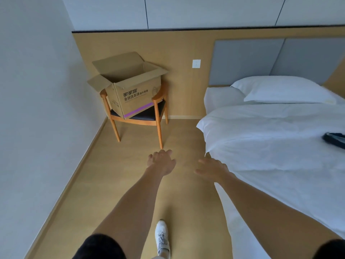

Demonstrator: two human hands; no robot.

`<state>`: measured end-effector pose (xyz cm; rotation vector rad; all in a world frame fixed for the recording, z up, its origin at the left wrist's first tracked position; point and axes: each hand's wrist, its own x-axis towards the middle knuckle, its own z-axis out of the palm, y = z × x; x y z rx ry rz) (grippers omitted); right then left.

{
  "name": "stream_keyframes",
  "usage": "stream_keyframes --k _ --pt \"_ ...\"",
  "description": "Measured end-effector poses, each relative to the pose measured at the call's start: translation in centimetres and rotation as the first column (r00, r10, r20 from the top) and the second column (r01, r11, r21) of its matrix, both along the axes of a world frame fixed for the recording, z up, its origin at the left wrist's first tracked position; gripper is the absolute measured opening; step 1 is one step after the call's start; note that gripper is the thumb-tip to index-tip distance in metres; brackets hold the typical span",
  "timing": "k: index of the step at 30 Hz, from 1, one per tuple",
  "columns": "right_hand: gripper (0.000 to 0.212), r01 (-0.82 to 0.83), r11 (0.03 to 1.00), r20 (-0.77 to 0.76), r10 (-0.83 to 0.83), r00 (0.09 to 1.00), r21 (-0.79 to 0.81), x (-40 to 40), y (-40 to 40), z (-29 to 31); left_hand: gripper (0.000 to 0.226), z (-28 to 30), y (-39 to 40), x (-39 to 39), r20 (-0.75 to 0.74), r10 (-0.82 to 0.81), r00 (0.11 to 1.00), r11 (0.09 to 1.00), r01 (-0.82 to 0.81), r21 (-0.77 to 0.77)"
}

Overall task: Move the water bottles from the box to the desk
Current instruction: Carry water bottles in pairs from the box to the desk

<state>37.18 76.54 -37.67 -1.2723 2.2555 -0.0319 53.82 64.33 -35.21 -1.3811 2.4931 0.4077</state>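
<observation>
Over tan floor (130, 184) beside bed (270, 146), both hands' grip seemingly spread, empty.

Your left hand (162, 161) and right hand (211, 168) reach forward, empty, toward the open cardboard box (130, 90) on the wooden chair (158, 109) at eleven o'clock.

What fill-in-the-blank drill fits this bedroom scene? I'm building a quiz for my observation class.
1. The open brown cardboard box sits on the wooden ____.
2. The box's top flaps are ____.
3. The left hand and right hand hold ____.
4. The white pillow lies on the ____.

Missing words: chair; open; nothing; bed
</observation>
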Motion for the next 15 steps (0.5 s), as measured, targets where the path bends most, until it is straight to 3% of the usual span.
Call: stream_keyframes --k 7,15 --pt "0.053 0.199 0.980 -0.013 -0.199 0.980 -0.024 -10.0 -5.2 0.6 0.048 -0.7 -8.3 -12.8 -0.004 -0.216 0.976 0.976 0.216 -0.005" --pt "0.059 0.458 0.885 -0.050 -0.463 0.885 -0.083 -21.3 -12.0 3.4 0.050 0.8 -19.1 -28.7 -0.067 -0.433 0.899 0.900 0.435 0.016"
